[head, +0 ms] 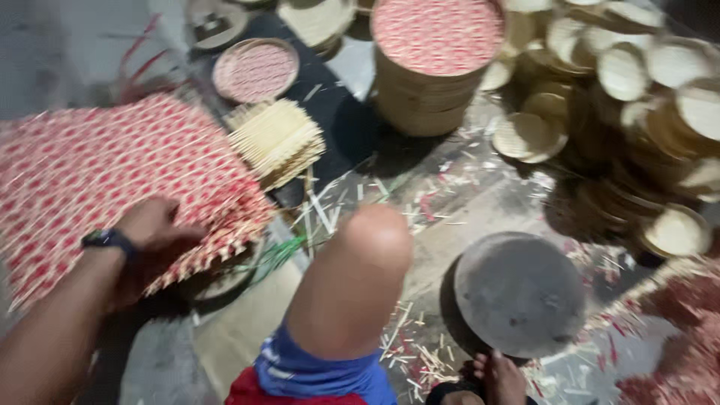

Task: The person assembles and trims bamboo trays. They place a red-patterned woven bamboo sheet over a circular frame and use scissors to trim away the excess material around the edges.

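Only one hand (pixel 150 229) shows, the left, fingers spread flat on one red-and-white woven mat (pixel 112 176) with frayed stick edges, which lies under and beyond it. Right of the hand: one stick bundle (pixel 276 139), one round grey disc (pixel 519 292).

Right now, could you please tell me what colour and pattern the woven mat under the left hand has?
The woven mat is red-and-white checked weave, seen in the head view.
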